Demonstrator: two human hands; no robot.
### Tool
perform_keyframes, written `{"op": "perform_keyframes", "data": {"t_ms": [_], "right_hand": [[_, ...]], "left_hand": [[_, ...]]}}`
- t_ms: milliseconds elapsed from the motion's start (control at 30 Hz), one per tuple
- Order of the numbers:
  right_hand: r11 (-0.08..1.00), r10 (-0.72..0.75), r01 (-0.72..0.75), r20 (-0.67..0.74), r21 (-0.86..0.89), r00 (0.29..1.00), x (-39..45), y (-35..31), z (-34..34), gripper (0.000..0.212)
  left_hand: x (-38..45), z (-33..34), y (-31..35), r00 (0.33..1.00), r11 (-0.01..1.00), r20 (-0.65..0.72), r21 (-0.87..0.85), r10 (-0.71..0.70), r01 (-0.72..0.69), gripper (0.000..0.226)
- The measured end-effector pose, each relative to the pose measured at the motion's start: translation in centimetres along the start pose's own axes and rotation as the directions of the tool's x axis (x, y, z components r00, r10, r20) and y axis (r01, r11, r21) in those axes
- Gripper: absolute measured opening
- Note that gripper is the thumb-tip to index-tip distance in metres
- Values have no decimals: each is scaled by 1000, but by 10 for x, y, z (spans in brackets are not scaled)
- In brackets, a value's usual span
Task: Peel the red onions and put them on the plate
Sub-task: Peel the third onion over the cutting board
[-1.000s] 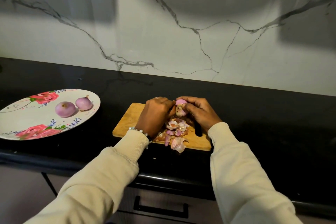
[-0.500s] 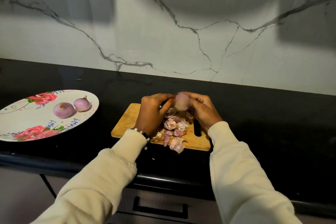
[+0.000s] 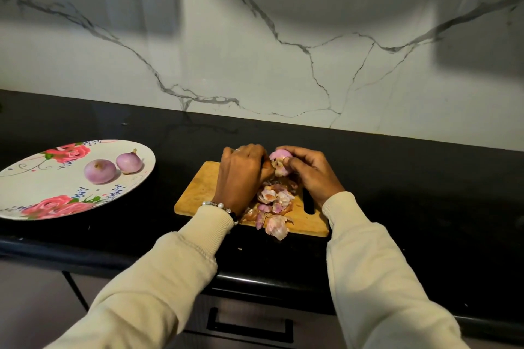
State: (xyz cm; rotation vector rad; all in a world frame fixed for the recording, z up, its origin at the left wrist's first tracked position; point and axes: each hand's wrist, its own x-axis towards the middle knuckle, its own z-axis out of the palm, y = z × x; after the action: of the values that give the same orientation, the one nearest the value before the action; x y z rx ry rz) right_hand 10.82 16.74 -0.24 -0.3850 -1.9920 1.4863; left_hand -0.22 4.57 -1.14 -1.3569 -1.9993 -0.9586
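At the far left, a flowered plate lay on the black table, its left side cut off by the edge of the view. Two peeled onions sat side by side on its right half, touching or nearly so; that part of the job looked finished.

To the right, well apart from the plate, a wooden cutting board sat near the table's front edge. The left hand was curled over the board, fingertips pinching at the skin of a third onion. The right hand gripped that onion from the other side, thumb pressed against it, holding it just above the board's far part. The onion showed pale pink flesh on top with some brownish skin on its near face, so the peeling looked partly done. No other unpeeled onions were visible.

A heap of loose peels lay on the board below the hands, one piece hanging over the front edge. A dark slot showed near the board's right end.

What remained, by my reading, was stripping the last skin and carrying the onion left to the plate. The stretch of table between board and plate held nothing, and the plate had open room left of the two onions.
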Motion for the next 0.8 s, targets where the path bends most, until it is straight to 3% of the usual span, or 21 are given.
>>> {"op": "perform_keyframes", "data": {"t_ms": [333,633,800], "right_hand": [[984,-2,-4,32,176,999,0,-3,-1,31],[946,5,-30,78,323,997,0,-7,-2,34],[924,29,-63,94,378,995,2,-6,-3,33]], "left_hand": [[2,-3,1,969,917,71,-314,-237,248,4],[4,-4,1,934,837,51,-430,-353,339,29],[4,-2,0,920,827,72,-415,-384,378,6]]}}
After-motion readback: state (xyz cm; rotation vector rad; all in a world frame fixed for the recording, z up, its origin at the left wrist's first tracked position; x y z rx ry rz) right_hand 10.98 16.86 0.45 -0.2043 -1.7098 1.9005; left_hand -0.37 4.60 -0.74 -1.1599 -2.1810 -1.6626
